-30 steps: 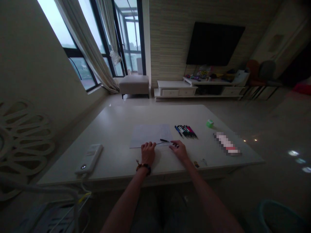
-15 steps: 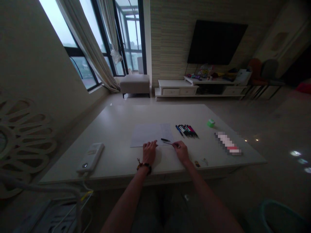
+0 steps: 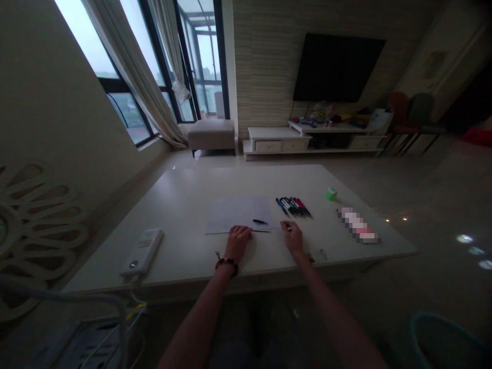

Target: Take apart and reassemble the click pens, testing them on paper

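While the light sits low over the smooth cream tabletop (image 3: 175, 202), the left hand (image 3: 238, 243) lies flat and palm-down, fingers together, its fingertips at the lower edge of a thin white sheet of paper (image 3: 238, 214), a beaded bracelet (image 3: 226, 263) on the wrist! Just on that sheet, a slim black pen (image 3: 260, 221) lies on its own, touched by neither hand. Over to the right, the right hand (image 3: 292, 238) sits beside the paper, fingers curled and close together, and in this gloom I can't quite tell whether the fingertips pinch something small. Past it, a tight row of slender plastic pens (image 3: 294, 206) lies side by side in black, blue and pink. Farther right, there's a small green cube (image 3: 331, 193), and a blurred oblong (image 3: 357, 224) that's impossible to make out. On the left side of the table, well apart, a white rounded power bank (image 3: 142, 252) trails a cable.
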A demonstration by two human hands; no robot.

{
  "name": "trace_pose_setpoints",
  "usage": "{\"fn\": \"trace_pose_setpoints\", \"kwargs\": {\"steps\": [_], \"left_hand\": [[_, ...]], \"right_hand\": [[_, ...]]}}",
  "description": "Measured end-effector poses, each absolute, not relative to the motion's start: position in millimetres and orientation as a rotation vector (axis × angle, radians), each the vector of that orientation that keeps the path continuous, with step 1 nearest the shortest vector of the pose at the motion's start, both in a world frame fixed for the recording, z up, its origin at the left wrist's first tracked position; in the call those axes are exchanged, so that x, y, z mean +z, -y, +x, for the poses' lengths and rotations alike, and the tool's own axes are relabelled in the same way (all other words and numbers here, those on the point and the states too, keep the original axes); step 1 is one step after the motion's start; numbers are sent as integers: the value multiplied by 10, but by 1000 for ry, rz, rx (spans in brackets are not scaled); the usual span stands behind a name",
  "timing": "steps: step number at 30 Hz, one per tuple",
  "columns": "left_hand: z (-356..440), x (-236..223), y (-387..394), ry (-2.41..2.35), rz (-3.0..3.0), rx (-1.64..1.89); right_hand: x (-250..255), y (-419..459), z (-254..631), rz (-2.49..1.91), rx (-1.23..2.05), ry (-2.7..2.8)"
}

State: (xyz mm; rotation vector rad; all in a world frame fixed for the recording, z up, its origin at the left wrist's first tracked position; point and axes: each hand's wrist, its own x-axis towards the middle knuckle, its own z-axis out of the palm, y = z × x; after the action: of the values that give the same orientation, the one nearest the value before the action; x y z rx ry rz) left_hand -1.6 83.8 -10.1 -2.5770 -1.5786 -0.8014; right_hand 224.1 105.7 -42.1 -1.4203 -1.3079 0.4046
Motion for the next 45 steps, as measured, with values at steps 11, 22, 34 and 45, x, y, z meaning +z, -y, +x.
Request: {"fn": "trace_pose_setpoints", "kwargs": {"steps": [11, 22, 34, 45], "left_hand": [[-1195, -21, -578, 1970, -2158, -759], [-831, -28, -610, 1900, -2231, -757], [-66, -79, -820, 1849, -2333, -779], [-112, -109, -838, 1931, -2276, -989]], "right_hand": [[-519, -976, 3381, -1719, 66, 1443], [-373, -914, 2616, -1533, 174, 1650], [-300, -1002, 1847, -1534, 147, 1900], [-298, -968, 1830, -1566, 157, 1939]]}}
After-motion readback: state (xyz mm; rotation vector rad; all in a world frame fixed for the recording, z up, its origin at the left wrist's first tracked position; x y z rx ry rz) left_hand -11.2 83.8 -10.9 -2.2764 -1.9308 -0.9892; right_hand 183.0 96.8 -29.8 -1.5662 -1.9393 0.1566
